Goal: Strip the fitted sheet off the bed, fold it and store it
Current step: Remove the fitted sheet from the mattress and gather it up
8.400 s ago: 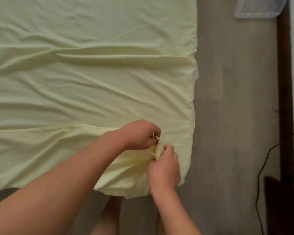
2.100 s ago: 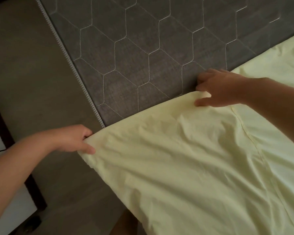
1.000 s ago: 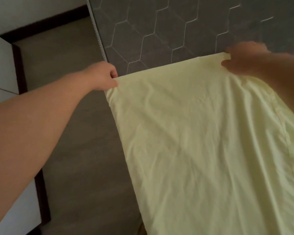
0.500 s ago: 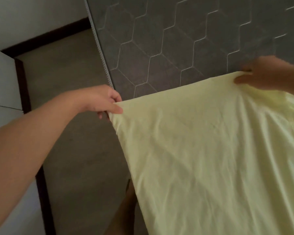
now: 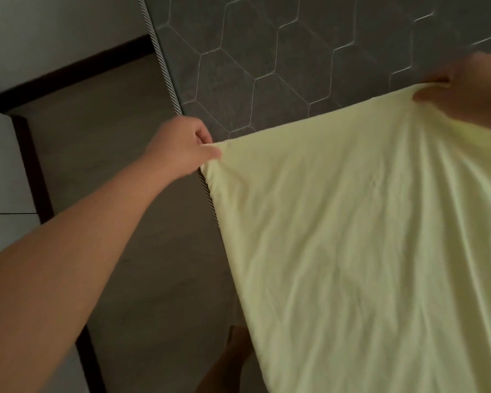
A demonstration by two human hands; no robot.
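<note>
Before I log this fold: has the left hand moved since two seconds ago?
Yes: the left hand, gripping the sheet, then over the floor beside the piping, now overlaps it, toward the mattress.

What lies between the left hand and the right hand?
In the head view, the top edge of the fitted sheet runs from the left hand to the right hand; both grip it. Beyond that edge lies the bare grey mattress.

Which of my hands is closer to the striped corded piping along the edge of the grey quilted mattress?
Left. The left hand pinches the pale yellow sheet right over the piping; the right hand grips the sheet far across the mattress top.
</note>
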